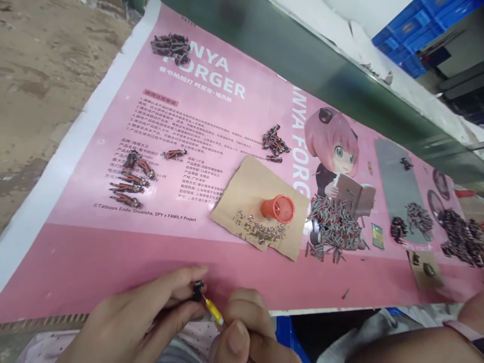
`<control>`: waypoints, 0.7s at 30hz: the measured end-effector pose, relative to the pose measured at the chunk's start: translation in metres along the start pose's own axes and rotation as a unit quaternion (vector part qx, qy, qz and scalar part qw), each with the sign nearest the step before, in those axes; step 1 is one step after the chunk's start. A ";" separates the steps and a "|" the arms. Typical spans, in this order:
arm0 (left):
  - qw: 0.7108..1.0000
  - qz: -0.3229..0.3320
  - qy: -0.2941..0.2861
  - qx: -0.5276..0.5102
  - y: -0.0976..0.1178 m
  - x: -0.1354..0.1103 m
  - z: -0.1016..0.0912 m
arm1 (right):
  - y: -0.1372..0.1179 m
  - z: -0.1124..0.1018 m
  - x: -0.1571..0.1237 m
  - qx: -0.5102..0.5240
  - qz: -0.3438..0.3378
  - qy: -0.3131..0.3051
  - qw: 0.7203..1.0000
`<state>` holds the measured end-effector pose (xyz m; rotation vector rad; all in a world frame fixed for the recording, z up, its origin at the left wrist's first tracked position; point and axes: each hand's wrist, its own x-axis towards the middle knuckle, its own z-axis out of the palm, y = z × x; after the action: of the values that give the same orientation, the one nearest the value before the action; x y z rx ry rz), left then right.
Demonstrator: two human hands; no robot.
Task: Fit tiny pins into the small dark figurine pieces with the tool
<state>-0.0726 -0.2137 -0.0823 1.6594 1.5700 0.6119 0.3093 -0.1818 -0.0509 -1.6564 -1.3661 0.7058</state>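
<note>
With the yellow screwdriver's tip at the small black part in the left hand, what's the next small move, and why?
Probably a short twist of the yellow screwdriver by the right hand. Its tip already meets the small black part, which the left hand pinches at its fingertips just above the pink sheet. Whether a screw is seated there is too small to tell.
</note>
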 end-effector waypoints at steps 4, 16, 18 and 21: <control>1.000 -0.007 -0.008 -0.009 0.001 -0.001 0.000 | 0.003 -0.055 -0.001 -0.072 -0.047 -0.007 0.996; 0.990 0.023 -0.073 -0.120 0.005 0.010 -0.023 | 0.017 -0.137 0.046 -0.384 -0.202 0.017 0.901; 0.983 0.033 -0.078 -0.160 0.014 0.014 -0.025 | 0.022 -0.137 0.064 -0.390 -0.217 -0.002 0.895; 0.978 -0.049 -0.044 -0.200 0.037 0.013 -0.023 | 0.028 -0.137 0.089 -0.373 -0.237 -0.018 0.897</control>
<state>-0.0658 -0.1946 -0.0413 1.2836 1.3502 0.7370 0.4595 -0.1320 -0.0017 -1.7372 -2.1340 -0.1111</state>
